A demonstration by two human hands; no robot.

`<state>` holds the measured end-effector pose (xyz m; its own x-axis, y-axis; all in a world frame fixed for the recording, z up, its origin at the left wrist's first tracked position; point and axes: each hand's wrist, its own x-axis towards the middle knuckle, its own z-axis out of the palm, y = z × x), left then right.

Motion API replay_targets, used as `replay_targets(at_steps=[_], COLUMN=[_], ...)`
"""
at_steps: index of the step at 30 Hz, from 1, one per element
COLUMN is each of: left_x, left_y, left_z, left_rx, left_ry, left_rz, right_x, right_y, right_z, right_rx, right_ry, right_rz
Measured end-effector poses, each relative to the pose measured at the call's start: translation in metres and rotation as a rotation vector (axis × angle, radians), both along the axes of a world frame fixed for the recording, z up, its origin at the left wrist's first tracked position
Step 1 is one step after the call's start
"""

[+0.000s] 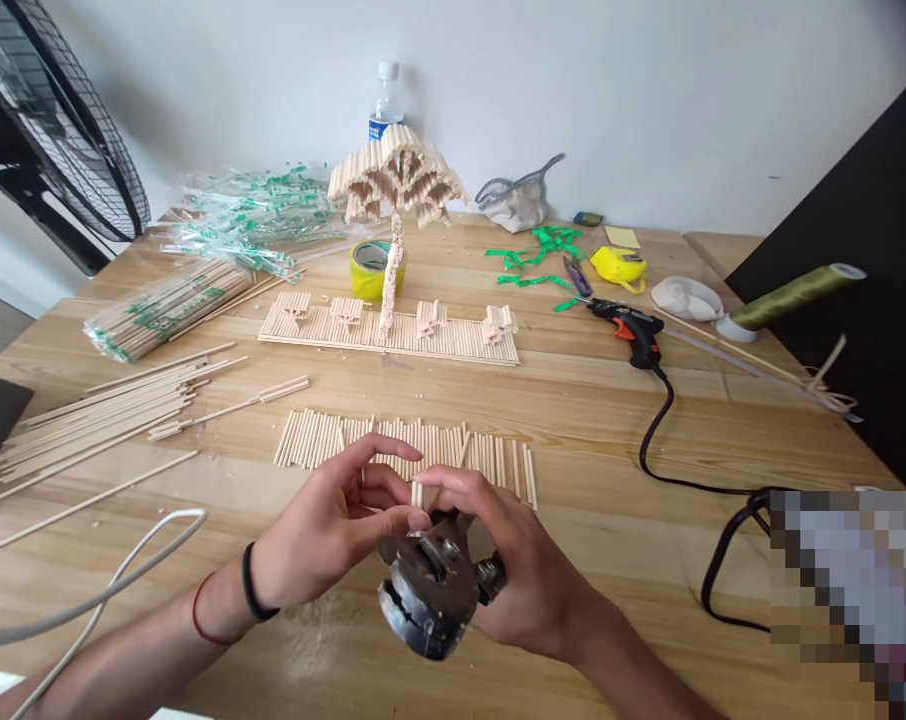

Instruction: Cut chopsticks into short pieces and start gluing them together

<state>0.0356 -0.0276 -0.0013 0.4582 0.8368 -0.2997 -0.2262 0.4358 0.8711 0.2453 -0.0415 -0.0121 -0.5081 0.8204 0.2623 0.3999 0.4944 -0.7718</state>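
Note:
My left hand (pixel 329 520) has its thumb against the lower end of a few short wooden sticks (pixel 418 494), its index finger arched above them. My right hand (pixel 528 565) is wrapped round dark, worn metal pliers (pixel 430 595), jaws toward me, and its index fingertip touches the sticks' top. Its other fingers are mostly hidden. Just beyond both hands lies a row of cut short sticks (pixel 393 440), side by side on the table. Farther back is a stick-built model: a fan-shaped canopy (pixel 397 170) on a thin post (pixel 390 280), rising from a flat stick base (pixel 460 338).
Long sticks (pixel 100 425) lie at left, near a wrapped bundle (pixel 168 305) and plastic wrappers (pixel 250 215). A glue gun (pixel 633 330) with a black cord lies right. Behind are yellow tape (pixel 370 272) and a bottle (pixel 385 100). A white cable (pixel 108 590) crosses my left forearm.

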Motion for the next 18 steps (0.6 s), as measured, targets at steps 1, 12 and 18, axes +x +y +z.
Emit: replay_targets(at_steps=[1,12,18], left_x=[-0.0001,0.0013,0.0003], left_y=[-0.0001,-0.0021,-0.0028], left_z=[-0.0003,0.0033,0.0015], left_rx=[-0.003,-0.002,0.002], left_ry=[-0.003,0.001,-0.020], left_rz=[0.003,0.026,-0.005], right_x=[-0.0006,-0.0002,-0.0023], right_y=[0.0002,0.0033,0.0025], right_z=[-0.0001,0.0005,0.0042], right_rx=[0.015,0.043,0.078], right_ry=[0.006,-0.021,-0.003], right_rz=[0.007,0.038,0.060])
